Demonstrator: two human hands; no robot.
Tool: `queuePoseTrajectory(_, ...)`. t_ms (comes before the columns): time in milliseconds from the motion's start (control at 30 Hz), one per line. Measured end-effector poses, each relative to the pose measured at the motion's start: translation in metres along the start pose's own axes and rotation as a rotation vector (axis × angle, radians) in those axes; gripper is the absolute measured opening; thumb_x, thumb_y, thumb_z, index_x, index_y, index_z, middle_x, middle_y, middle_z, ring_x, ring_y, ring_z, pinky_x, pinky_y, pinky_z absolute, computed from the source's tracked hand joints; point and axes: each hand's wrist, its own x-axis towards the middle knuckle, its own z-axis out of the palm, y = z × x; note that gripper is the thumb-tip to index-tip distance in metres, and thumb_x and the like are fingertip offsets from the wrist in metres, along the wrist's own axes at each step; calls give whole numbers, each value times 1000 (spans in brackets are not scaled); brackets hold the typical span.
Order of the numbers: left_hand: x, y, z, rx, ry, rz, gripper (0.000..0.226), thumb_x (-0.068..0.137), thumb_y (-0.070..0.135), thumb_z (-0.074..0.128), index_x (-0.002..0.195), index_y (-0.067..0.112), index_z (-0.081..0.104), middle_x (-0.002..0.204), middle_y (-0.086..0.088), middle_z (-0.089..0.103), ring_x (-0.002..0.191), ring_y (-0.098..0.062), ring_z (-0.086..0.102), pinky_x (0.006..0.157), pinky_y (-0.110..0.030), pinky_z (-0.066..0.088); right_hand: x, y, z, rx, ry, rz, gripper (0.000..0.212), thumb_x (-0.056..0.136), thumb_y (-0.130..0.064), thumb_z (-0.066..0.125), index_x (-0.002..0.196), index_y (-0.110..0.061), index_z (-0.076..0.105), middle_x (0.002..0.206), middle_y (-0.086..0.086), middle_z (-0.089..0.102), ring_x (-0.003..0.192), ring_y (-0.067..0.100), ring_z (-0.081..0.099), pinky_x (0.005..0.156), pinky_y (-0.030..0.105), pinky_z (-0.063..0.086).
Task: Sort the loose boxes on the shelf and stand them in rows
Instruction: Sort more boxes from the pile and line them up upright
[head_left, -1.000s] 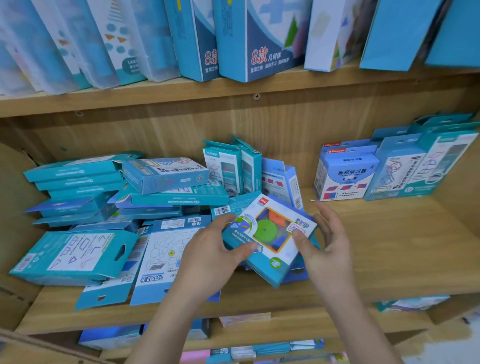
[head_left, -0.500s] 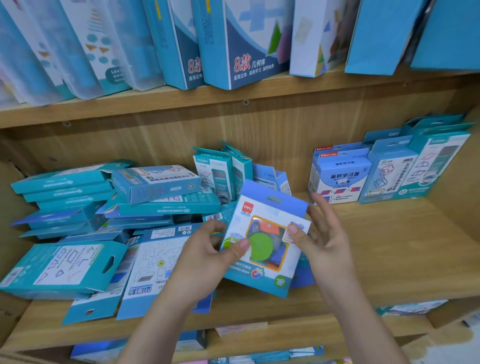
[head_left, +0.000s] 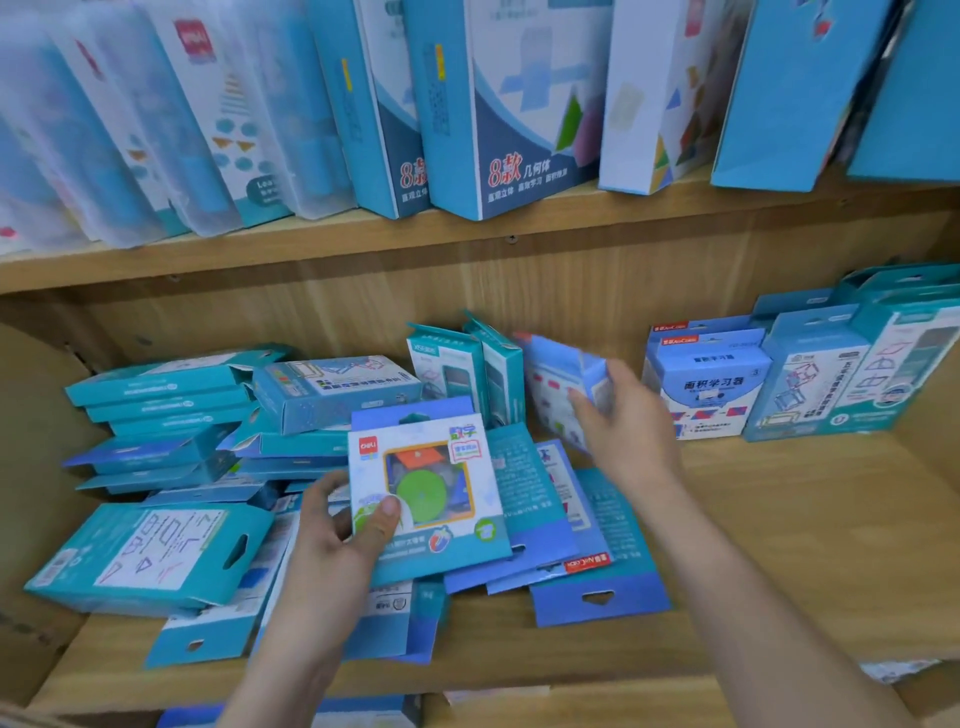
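Head view shows the left hand (head_left: 332, 545) pinching a flat teal-and-white cardboard box with a green disc in its window (head_left: 426, 493). The thumb is on the front by a lower corner and the fingers are behind. That box hangs tilted over the loose heap of flat teal boxes (head_left: 171, 415) at the left of the wooden shelf (head_left: 779, 530).

The right hand (head_left: 628, 421) curls round a pale blue box with red marks (head_left: 561, 379), blurred, just beside two leaning teal boxes (head_left: 467, 364) at the far middle. Standing rows of blue and teal boxes (head_left: 769, 379) fill the far right.

A corner pinch probably gives little control, so the windowed box may swing or slip down onto the heap. The right hand's box is close enough to the leaning pair to knock them over. Several flat blue hang-tab packs (head_left: 597, 597) lie close to the near edge, and a nudge from either forearm could push them off. Carrying two different boxes at once also risks setting one in the wrong row.
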Motion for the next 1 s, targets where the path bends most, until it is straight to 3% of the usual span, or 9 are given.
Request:
queuePoseTrajectory(167, -3, -2, 0, 198, -91, 213, 42, 95, 15, 52, 115, 52, 52, 116, 21, 61, 108, -12, 62, 89, -40, 51, -42, -36, -44, -47, 210, -199, 19, 85, -34, 62, 99, -22, 57, 73, -3, 58, 68, 25, 51, 57, 37, 41)
queuePoseTrajectory(233, -5, 0, 0, 208, -103, 235, 36, 96, 14, 50, 110, 46, 62, 114, 27, 62, 112, -4, 57, 98, -33, 46, -74, -49, -27, -151, 121, -303, 32, 82, -37, 60, 111, -23, 62, 82, -5, 62, 74, 22, 54, 61, 34, 43)
queuePoseTrajectory(333, -12, 8, 1, 122, -140, 210, 24, 94, 29, 50, 105, 42, 67, 112, 30, 63, 108, 15, 52, 84, -8, 39, -112, -51, 12, -286, -53, -356, 47, 84, -48, 49, 119, -19, 62, 113, 3, 67, 94, 26, 61, 71, 37, 53)
queuePoseTrajectory(400, -15, 11, 0, 127, -163, 205, 28, 82, 47, 52, 107, 43, 65, 112, 34, 60, 107, 19, 48, 84, -11, 36, -119, -49, 16, -279, -106, -318, 50, 88, -48, 44, 123, -17, 61, 124, 6, 64, 102, 28, 59, 75, 40, 53)
queuePoseTrajectory(600, -8, 3, 11, 301, -27, 226, 46, 61, 64, 66, 95, 36, 51, 102, 17, 62, 98, -13, 60, 82, -34, 49, -107, -34, 0, -16, -221, -355, 41, 91, -36, 46, 125, -20, 61, 129, -7, 60, 106, 10, 48, 90, 24, 43)
queuePoseTrajectory(700, -6, 1, 16, 300, 36, 227, 40, 69, 49, 76, 89, 31, 47, 91, 15, 67, 86, -23, 63, 75, -43, 49, -90, -31, -16, 375, -409, -48, 25, 87, -29, 66, 111, -36, 67, 104, -18, 65, 76, -1, 52, 73, 16, 45)
queuePoseTrajectory(767, -4, -2, 16, 307, 59, 233, 36, 72, 33, 79, 88, 29, 47, 82, 11, 66, 80, -25, 62, 68, -41, 49, -72, -24, -23, 452, -445, 62, 38, 80, -21, 74, 112, -39, 64, 101, -9, 65, 69, -1, 53, 69, 15, 44)
queuePoseTrajectory(900, -3, -8, 14, 287, 43, 262, 34, 74, 21, 79, 89, 27, 49, 88, 14, 62, 77, -9, 59, 59, -20, 44, -33, -8, -28, 33, -586, 32, 112, 60, -49, 83, 148, -36, 17, 152, -6, 29, 136, 13, 29, 109, 28, 28)
queuePoseTrajectory(1000, -7, -6, 11, 238, -14, 286, 38, 78, 17, 75, 104, 34, 52, 96, 26, 60, 83, 9, 57, 61, -3, 41, -16, -6, -29, 88, -834, 144, 126, 55, -54, 83, 149, -37, 1, 142, -10, 46, 123, 9, 49, 105, 32, 40)
